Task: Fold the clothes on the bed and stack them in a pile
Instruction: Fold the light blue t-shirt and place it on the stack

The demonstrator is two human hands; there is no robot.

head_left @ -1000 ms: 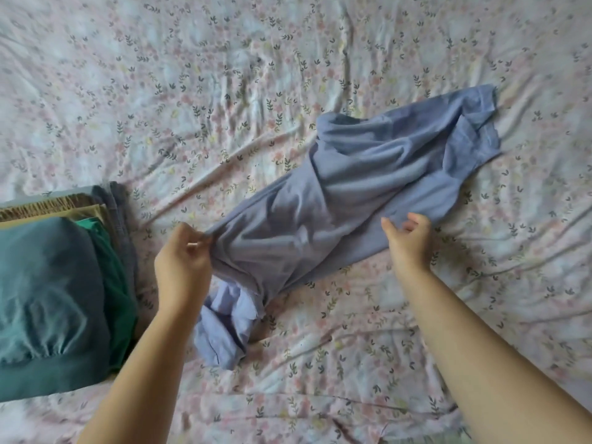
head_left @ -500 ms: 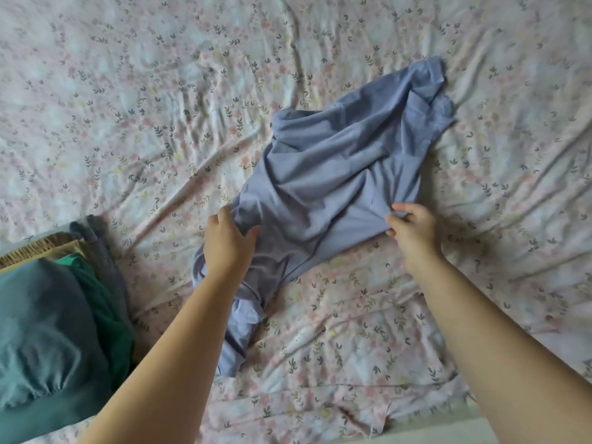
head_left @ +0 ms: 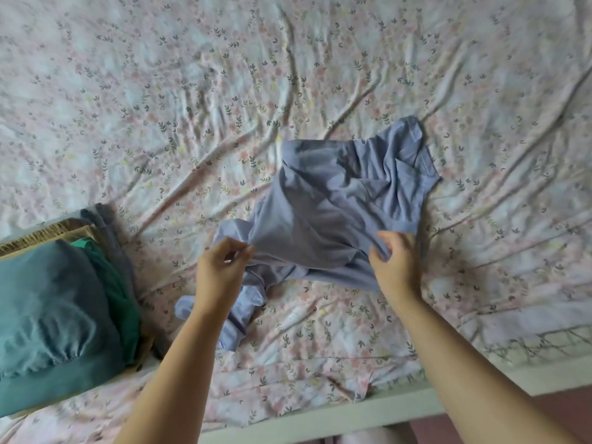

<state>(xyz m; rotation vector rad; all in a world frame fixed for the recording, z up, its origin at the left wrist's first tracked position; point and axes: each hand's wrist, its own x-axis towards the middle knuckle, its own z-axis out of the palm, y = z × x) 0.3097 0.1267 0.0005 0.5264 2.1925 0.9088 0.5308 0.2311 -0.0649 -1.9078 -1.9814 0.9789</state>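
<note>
Lilac garment [head_left: 336, 206] bunched, long axis lower-left to upper-right, L hand [head_left: 221, 270] & R hand [head_left: 395, 264] grips pinching near edge

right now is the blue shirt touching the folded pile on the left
Apart. The head view shows a strip of bare floral sheet between the blue shirt and the folded pile; the shirt's nearest end lies beside the left hand's wrist.

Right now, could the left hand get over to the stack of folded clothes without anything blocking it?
Probably yes. Only bare sheet lies between the left hand and the stack, though it is pinching the blue garment.
</note>
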